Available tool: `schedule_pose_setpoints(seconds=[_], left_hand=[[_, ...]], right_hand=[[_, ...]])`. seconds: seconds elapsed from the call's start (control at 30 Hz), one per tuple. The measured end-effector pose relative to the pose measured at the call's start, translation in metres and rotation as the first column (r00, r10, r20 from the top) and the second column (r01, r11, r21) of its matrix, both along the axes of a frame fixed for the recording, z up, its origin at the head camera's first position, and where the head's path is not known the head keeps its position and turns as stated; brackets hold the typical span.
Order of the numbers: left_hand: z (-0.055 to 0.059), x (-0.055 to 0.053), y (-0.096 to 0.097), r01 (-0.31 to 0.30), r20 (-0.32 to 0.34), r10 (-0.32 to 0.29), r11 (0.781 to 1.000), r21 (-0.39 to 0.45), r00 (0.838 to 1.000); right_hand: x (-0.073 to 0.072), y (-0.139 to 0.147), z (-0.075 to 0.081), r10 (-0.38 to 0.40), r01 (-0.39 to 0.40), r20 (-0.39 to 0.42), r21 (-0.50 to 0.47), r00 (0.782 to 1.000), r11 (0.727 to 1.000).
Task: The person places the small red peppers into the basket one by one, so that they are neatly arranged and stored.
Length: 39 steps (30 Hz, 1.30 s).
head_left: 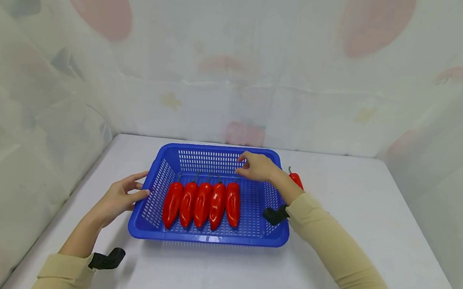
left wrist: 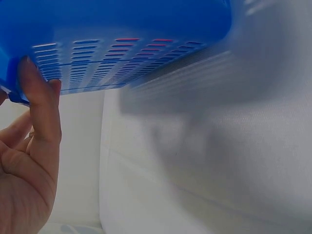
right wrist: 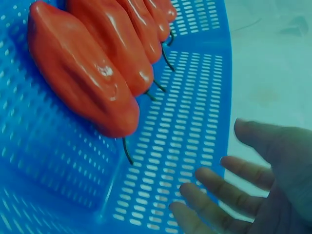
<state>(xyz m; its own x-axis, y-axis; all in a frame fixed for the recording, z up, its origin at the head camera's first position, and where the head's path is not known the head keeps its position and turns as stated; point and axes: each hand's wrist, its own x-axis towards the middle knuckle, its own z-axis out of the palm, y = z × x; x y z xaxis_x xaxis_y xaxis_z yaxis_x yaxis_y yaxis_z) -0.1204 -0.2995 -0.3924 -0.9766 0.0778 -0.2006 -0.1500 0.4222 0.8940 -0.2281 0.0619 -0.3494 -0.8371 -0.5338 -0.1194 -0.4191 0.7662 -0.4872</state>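
Observation:
The blue plastic basket [head_left: 208, 239] with slotted walls stands on the white table. Several red peppers [head_left: 203, 205] lie side by side in its left and middle part, stems to the far side. My left hand [head_left: 121, 195] holds the basket's left rim, thumb over it and fingers against the outer wall; the left wrist view shows these fingers [left wrist: 41, 105] on the blue wall. Over the basket's far right part hovers my right hand [head_left: 257, 166], near the rightmost pepper's stem. In the right wrist view its fingers [right wrist: 229, 192] are spread and hold nothing.
Another red pepper [head_left: 296, 179] lies on the table outside the basket's right wall, partly hidden by the right forearm. A pale patterned sheet [head_left: 236, 85] hangs behind the table [head_left: 355, 192] and along both sides. Black wrist mounts [head_left: 107, 259] stick out from both sleeves.

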Motion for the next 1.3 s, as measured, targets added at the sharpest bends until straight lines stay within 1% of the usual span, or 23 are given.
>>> schedule_pose_setpoints(seconds=[0.2,0.37,0.57,0.77,0.97,1.17,1.3], left_hand=[[0.0,0.0,-0.001,0.003,-0.001,-0.003,1.0,-0.002,1.0],[-0.001,0.0,-0.001,0.005,0.0,-0.005,1.0,0.003,1.0],[-0.002,0.0,-0.001,0.004,0.002,-0.004,1.0,-0.002,1.0],[-0.003,-0.001,-0.002,0.005,0.0,-0.005,1.0,-0.006,1.0],[-0.003,-0.001,-0.002,0.008,-0.004,-0.008,1.0,-0.003,1.0],[-0.002,-0.001,-0.002,0.011,-0.006,-0.011,1.0,0.003,1.0],[-0.002,-0.001,-0.002,0.012,-0.006,-0.012,1.0,0.001,1.0]], right_hand=[[-0.005,0.011,0.006,0.043,-0.047,-0.061,-0.067,0.997,0.997],[-0.008,0.021,0.014,0.045,-0.058,-0.102,-0.128,0.994,0.99],[-0.011,0.037,0.021,-0.002,-0.02,-0.118,-0.177,0.993,0.984],[-0.015,0.056,0.023,-0.085,0.058,-0.116,-0.22,0.99,0.974],[-0.018,0.076,0.017,-0.154,0.122,-0.113,-0.251,0.982,0.96],[-0.023,0.094,0.004,-0.201,0.162,-0.134,-0.257,0.97,0.953],[-0.022,0.104,-0.003,-0.234,0.194,-0.125,-0.27,0.964,0.943]])
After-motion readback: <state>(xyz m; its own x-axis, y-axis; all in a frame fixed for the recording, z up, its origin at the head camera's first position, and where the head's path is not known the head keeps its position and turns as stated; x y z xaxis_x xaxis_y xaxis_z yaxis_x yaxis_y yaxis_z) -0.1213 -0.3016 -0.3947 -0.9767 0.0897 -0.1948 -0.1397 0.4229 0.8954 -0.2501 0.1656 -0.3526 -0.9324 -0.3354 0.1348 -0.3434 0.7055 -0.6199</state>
